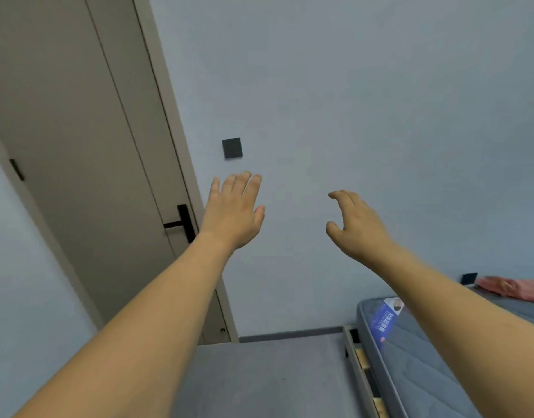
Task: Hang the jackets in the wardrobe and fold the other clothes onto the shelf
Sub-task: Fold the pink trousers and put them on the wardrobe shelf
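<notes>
Only one garment shows: a pink cloth (513, 289) on the bed (425, 357), low to the right, nearer the right hand (357, 226), whose empty fingers curl loosely. Left hand (234, 211) is spread flat, empty, toward the wall (350, 86) beside the door (78, 146).

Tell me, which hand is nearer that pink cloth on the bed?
Probably the right hand. The pink cloth lies on the mattress at the right edge, on that arm's side. The left hand is raised nearer the door. Both hold nothing.
</notes>
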The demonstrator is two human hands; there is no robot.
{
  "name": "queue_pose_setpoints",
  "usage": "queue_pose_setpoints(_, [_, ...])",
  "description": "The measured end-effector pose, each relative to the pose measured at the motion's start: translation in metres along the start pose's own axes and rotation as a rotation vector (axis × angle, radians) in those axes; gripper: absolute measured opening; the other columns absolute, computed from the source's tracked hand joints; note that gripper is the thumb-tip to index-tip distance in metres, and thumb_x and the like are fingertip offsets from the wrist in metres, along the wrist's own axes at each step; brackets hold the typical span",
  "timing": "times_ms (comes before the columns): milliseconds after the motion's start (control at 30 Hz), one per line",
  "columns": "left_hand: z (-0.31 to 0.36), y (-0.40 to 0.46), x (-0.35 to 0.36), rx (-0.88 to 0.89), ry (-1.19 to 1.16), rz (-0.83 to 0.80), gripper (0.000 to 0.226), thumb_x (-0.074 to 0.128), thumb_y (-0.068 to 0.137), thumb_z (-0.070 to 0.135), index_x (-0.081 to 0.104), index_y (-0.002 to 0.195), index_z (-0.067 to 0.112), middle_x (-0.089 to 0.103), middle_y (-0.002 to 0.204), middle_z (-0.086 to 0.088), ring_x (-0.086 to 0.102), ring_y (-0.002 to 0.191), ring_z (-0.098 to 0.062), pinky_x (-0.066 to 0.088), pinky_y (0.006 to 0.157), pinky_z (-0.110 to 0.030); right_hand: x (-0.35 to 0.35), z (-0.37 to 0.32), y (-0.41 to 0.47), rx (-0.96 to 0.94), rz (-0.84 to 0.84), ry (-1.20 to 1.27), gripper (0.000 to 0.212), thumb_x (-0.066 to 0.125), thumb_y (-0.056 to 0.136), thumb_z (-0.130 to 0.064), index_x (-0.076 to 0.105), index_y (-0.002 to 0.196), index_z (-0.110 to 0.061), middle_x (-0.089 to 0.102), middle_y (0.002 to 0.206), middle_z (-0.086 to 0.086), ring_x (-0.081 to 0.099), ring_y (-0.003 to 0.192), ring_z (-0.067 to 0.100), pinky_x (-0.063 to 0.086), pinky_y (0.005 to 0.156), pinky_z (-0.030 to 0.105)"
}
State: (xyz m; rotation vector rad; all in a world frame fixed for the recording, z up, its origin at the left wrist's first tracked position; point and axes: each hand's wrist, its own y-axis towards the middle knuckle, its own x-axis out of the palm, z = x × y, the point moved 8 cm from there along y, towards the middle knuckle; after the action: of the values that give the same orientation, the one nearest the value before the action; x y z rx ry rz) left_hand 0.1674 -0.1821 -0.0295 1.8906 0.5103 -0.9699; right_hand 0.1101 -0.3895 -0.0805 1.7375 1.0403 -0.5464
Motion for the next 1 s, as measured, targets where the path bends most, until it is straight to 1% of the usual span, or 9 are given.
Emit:
queue_pose_setpoints(133, [0.075,0.063,0.090,0.095,-0.133,-0.087,0.060,0.037,0.102,0.041,0.020,0.154,0.016,0.023,0.160,-0.004,0.023,0.145,-0.027,0.011,0.121,-0.053,0.015,0.109,0.001,0.174,-0.030,-0.067,0.059,0.054,0.092,-0.021,0.035,0.147,-0.012,0.037,0.151,0.006,0.040,0.135,0.025,0.032,0.112,0.038])
queue_pose_setpoints(233, [0.158,0.103,0.143,0.188,-0.234,-0.147,0.062,0.035,0.103,0.042,0.016,0.156,0.016,0.020,0.161,-0.005,0.020,0.147,-0.027,0.010,0.121,-0.052,0.006,0.193,-0.015,0.319,-0.035,-0.116,0.058,0.055,0.092,-0.020,0.037,0.146,-0.011,0.038,0.150,0.008,0.043,0.132,0.028,0.034,0.110,0.040])
queue_pose_setpoints(367, [0.299,0.135,0.176,0.414,-0.356,-0.178,0.062,0.038,0.102,0.042,0.019,0.155,0.016,0.021,0.161,-0.005,0.022,0.146,-0.027,0.011,0.121,-0.053,-0.021,0.302,-0.059,0.532,-0.014,-0.170,0.056,0.056,0.090,-0.015,0.042,0.143,-0.007,0.041,0.146,0.012,0.045,0.129,0.032,0.035,0.108,0.041])
queue_pose_setpoints(467, [0.388,0.150,0.189,0.562,-0.392,-0.178,0.062,0.038,0.101,0.043,0.020,0.155,0.017,0.022,0.161,-0.005,0.023,0.146,-0.026,0.012,0.120,-0.053,-0.036,0.372,-0.091,0.637,-0.008,-0.200,0.053,0.059,0.089,-0.014,0.045,0.139,-0.004,0.046,0.141,0.016,0.045,0.127,0.033,0.036,0.104,0.041])
queue_pose_setpoints(667, [0.512,0.184,0.248,0.666,-0.410,-0.267,0.062,0.039,0.101,0.042,0.019,0.155,0.018,0.019,0.162,-0.005,0.020,0.147,-0.026,0.011,0.121,-0.053,-0.051,0.505,-0.135,0.828,0.011,-0.239,0.056,0.059,0.090,-0.016,0.042,0.142,-0.003,0.042,0.145,0.016,0.045,0.129,0.034,0.036,0.104,0.040])
queue_pose_setpoints(733, [0.548,0.197,0.278,0.694,-0.413,-0.308,0.062,0.040,0.101,0.040,0.019,0.155,0.018,0.018,0.163,-0.005,0.019,0.147,-0.026,0.011,0.121,-0.053,-0.044,0.549,-0.146,0.900,0.017,-0.232,0.058,0.059,0.089,-0.015,0.042,0.143,-0.003,0.041,0.146,0.016,0.044,0.130,0.033,0.034,0.105,0.038])
queue_pose_setpoints(833, [0.610,0.217,0.339,0.700,-0.442,-0.381,0.062,0.041,0.101,0.038,0.020,0.155,0.018,0.018,0.162,-0.007,0.020,0.147,-0.028,0.014,0.120,-0.053,-0.022,0.624,-0.165,1.001,0.024,-0.222,0.061,0.059,0.087,-0.017,0.041,0.144,-0.004,0.041,0.146,0.016,0.043,0.131,0.034,0.036,0.105,0.041])
queue_pose_setpoints(933, [0.695,0.225,0.425,0.709,-0.498,-0.468,0.063,0.045,0.099,0.036,0.024,0.154,0.015,0.019,0.161,-0.010,0.023,0.146,-0.031,0.018,0.119,-0.051,0.019,0.719,-0.195,1.125,0.023,-0.263,0.065,0.060,0.085,-0.021,0.040,0.144,-0.006,0.042,0.145,0.015,0.044,0.129,0.037,0.039,0.104,0.046])
queue_pose_setpoints(1000, [0.753,0.216,0.497,0.744,-0.503,-0.548,0.066,0.048,0.098,0.036,0.023,0.155,0.015,0.017,0.162,-0.012,0.024,0.145,-0.032,0.020,0.118,-0.049,0.060,0.783,-0.219,1.212,0.017,-0.300,0.068,0.059,0.083,-0.027,0.037,0.145,-0.012,0.040,0.145,0.011,0.043,0.129,0.037,0.036,0.105,0.049])
